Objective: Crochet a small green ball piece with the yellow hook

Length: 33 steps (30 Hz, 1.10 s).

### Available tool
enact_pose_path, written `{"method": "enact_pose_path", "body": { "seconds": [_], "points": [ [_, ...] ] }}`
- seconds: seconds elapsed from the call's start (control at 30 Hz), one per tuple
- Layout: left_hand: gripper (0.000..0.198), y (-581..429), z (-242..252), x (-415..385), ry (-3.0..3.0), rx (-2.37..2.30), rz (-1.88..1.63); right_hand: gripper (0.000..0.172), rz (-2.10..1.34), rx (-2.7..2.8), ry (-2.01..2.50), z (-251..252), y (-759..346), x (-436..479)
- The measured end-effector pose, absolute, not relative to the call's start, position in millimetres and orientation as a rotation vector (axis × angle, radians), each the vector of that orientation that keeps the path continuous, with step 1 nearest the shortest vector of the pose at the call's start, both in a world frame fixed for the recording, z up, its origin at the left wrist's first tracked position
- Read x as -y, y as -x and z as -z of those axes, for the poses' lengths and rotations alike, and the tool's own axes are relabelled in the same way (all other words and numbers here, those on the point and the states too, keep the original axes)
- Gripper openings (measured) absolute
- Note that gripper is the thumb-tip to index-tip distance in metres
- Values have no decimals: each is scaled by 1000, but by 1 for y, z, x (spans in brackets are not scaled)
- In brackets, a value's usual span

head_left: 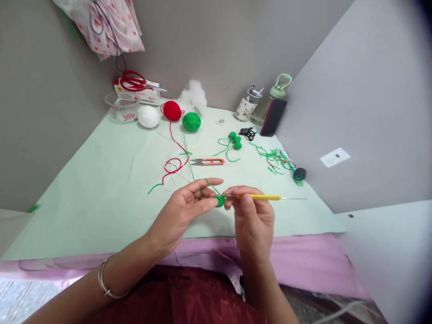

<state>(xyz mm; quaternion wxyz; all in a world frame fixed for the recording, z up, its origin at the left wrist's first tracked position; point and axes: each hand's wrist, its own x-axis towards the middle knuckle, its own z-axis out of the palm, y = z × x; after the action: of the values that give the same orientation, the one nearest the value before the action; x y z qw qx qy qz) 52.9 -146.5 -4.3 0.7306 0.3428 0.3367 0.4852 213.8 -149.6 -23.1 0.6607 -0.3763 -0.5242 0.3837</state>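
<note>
A small, round piece of green yarn stitching [220, 201] was held up on the near side of the metal thread snips with orange handles [207, 162]. Its edge was pinched by the thumb and fingers of the left hand [182, 207], and a thin green yarn strand [212, 186] was held out to it by the fingers of that hand. A thin crochet hook with a yellow handle [263, 197] was gripped in the right hand [254, 216], with its metal tip set at the top of the stitches. Whether yarn was caught on the tip could not be told.

A loop could perhaps be lost: if the hook was pulled back too fast, a stitch might be slipped off. If the green strand was let go slack, the stitches might be made too loose; if it was kept too tight, the hook might be hard to push in.

The yarn behind might be snagged too. Green yarn was led from the round green yarn ball [191, 122], beyond the snips, close past their sharp tip, so it could be nicked if tugged. A red yarn strand [172, 132] was left in loose loops to the left of the snips, near the green yarn, so a knot could be made.
</note>
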Motion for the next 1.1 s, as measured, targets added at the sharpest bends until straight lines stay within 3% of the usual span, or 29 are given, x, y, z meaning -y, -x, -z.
{"method": "enact_pose_path", "body": {
  "seconds": [0.27,0.67,0.9,1.1],
  "points": [
    [34,-49,4,148,-815,-772,-1088,21,-841,1218,820,17,-216,154],
    [36,-53,7,151,-1037,-937,-1248,25,-138,1701,788,28,-216,164],
    [37,-53,6,153,-1050,-986,-1263,30,-228,1625,832,23,-216,163],
    [53,-57,3,151,-749,-779,-1113,38,202,1777,879,36,-214,164]
  ]
}}
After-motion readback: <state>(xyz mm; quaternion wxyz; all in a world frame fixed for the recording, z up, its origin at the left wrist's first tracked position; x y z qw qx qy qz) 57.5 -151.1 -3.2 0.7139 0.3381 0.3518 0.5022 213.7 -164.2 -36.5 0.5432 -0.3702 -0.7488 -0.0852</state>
